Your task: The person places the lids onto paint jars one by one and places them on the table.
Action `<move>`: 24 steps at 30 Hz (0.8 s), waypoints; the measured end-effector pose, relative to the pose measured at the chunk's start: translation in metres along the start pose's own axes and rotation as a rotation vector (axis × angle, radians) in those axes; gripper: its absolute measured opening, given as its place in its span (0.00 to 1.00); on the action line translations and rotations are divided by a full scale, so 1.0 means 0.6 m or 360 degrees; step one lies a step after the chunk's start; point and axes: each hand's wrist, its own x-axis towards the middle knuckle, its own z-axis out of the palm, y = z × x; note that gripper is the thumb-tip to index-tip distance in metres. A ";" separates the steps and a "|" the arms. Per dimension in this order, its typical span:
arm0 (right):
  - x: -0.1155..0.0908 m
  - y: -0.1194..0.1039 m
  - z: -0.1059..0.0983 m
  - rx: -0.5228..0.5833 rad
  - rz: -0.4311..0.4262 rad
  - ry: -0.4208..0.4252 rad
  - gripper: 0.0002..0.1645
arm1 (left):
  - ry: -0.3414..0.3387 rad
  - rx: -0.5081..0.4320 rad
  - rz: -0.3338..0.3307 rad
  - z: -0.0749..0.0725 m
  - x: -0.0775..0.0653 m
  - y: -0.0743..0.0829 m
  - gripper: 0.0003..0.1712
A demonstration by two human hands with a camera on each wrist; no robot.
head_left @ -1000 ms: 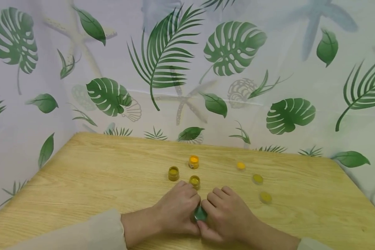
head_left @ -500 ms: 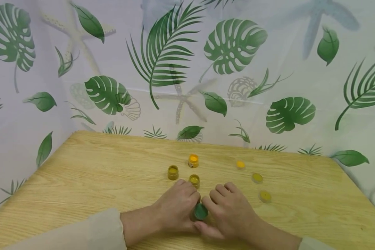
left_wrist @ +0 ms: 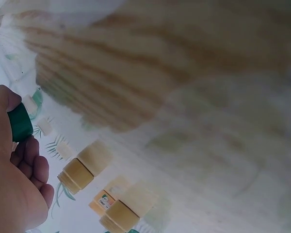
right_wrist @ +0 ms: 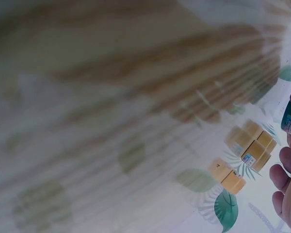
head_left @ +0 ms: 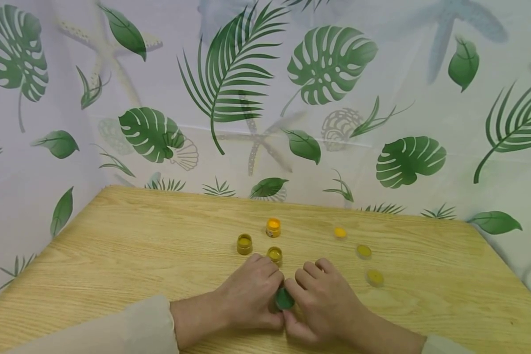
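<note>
Both hands meet near the front of the wooden table (head_left: 128, 246) around a small green jar (head_left: 285, 298). The left hand (head_left: 248, 295) curls round the jar's body, and the fingers of the right hand (head_left: 325, 300) pinch its top, so neither hand is spread. The jar stands between them, close to the front edge. Whether its lid is loose or tight cannot be told.

To do this well, I judge the left hand should hold the body steady and low on the table while the right turns only the top, keeping the jar upright so nothing spills.

Just beyond the knuckles stand three open jars of yellow paint: the nearest jar (head_left: 275, 255) almost touching the left fingers, another jar (head_left: 244, 243) to its left, an orange-yellow jar (head_left: 273, 227) behind. Three loose lids (head_left: 364, 251) lie to the right, well apart. Open room lies to the far left and right; forward is crowded
</note>
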 end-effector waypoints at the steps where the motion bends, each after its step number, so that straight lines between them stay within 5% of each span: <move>1: 0.000 0.000 0.000 0.0002 0.0003 -0.0003 0.20 | 0.0003 0.0006 0.0003 0.000 0.000 0.000 0.21; 16: 0.004 -0.003 0.003 -0.0040 -0.0025 0.0147 0.34 | 0.0052 0.0050 0.0096 0.006 0.000 0.003 0.23; 24: 0.001 -0.001 -0.003 0.0031 0.0034 0.0061 0.24 | 0.0022 0.0018 0.0019 0.002 -0.002 0.001 0.24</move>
